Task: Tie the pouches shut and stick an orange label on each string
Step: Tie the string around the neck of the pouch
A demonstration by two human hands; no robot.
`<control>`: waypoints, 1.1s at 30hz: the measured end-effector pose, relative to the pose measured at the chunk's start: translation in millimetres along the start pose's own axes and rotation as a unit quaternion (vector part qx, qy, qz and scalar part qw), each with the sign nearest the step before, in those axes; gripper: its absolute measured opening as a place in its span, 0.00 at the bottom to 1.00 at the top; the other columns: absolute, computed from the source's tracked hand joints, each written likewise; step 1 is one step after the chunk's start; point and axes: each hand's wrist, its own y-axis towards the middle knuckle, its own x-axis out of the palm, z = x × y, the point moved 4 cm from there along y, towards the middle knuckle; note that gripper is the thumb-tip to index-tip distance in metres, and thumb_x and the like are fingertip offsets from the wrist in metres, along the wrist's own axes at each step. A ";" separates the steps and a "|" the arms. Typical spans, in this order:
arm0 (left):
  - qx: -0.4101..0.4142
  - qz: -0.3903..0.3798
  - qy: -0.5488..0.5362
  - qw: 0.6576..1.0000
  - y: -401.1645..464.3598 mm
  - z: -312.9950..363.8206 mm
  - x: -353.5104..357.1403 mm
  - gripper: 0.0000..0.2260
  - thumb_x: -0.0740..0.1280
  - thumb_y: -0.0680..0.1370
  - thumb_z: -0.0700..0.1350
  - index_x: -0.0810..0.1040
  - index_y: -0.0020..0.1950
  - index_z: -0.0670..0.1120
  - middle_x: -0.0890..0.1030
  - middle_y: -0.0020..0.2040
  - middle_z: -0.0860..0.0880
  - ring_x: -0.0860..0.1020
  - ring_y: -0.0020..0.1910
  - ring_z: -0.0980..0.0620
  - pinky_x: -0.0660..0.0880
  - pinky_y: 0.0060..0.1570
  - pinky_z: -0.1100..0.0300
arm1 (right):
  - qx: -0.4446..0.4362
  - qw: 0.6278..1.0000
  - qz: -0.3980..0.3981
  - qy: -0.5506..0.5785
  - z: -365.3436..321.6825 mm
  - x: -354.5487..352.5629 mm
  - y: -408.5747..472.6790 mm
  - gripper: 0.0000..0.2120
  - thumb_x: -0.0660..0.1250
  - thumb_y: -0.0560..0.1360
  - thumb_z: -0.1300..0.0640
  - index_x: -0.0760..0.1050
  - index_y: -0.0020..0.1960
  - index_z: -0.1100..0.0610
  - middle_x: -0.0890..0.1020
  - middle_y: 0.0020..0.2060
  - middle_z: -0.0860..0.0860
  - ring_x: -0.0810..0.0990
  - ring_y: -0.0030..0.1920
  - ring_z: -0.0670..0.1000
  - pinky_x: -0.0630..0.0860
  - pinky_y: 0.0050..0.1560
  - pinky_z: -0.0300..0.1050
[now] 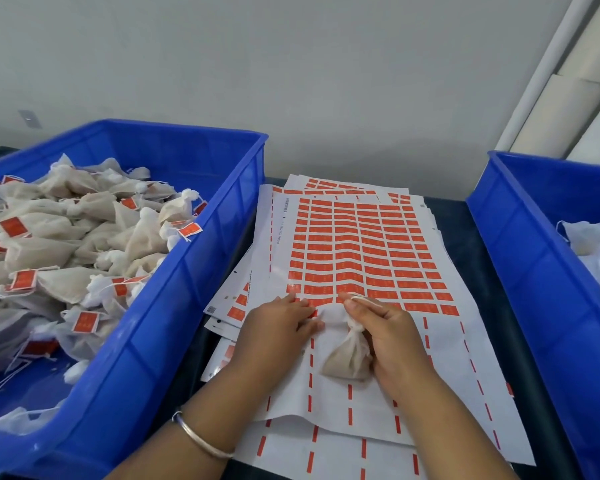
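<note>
The right hand (383,327) is holding the pouch (349,355) on the label sheet (354,251). Its palm and lower fingers are curling around the right side of the pouch, and its thumb and forefinger are pinching the white string (364,301) just above the gathered neck. The pouch is lying with its long axis nearly toward and away from the person: the full, rounded bottom is pointing down toward the wrist, and the tied neck is pointing up toward the fingertips and toward the rows of orange labels (329,301).

The left hand (281,323) is resting just to the left of the pouch neck, with the fingers reaching forward. The fingertips are touching the lowest row of orange labels, and they seem to be pinching or lifting the edge of one label, but I cannot tell this surely because the fingers are hiding it.

So the relation that matters is this: the string is lying just to the right of the left fingertips, almost touching them, and the label row is directly beyond both hands. I judge that the label needs to travel only sideways to the right to meet the string. The left hand is nearer to the labels, and the right hand is nearer to the string.

To the left of the left hand, the blue bin (201,271) is holding many finished pouches (66,237).
</note>
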 end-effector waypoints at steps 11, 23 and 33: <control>-0.096 0.005 -0.097 0.991 1.6 -9.2 -0.5 0.15 0.65 0.75 0.58 0.77 0.61 0.59 0.74 0.66 0.57 0.72 0.65 0.56 0.68 0.63 0.57 | -0.016 1.000 -0.005 -0.002 -0.9 0.5 -1.5 0.04 0.71 0.72 0.52 0.85 0.41 0.44 0.84 0.48 0.39 0.81 0.52 0.46 0.77 0.44 0.38; -0.143 0.065 -0.135 0.978 3.3 -9.9 -2.2 0.09 0.67 0.75 0.50 0.83 0.54 0.53 0.77 0.63 0.57 0.77 0.47 0.64 0.61 0.34 0.77 | -0.025 1.000 -0.012 -0.007 -5.6 1.6 -6.7 0.08 0.73 0.71 0.56 0.85 0.39 0.44 0.84 0.49 0.39 0.79 0.55 0.47 0.77 0.50 0.41; -0.161 0.110 -0.211 0.958 4.6 -18.1 -10.5 0.09 0.66 0.77 0.50 0.71 0.37 0.58 0.73 0.36 0.66 0.74 0.36 0.63 0.64 0.31 0.76 | -0.133 0.977 -0.005 -0.164 -32.7 -4.6 -16.2 0.03 0.68 0.66 0.44 0.81 0.37 0.40 0.81 0.40 0.29 0.80 0.47 0.36 0.71 0.42 0.26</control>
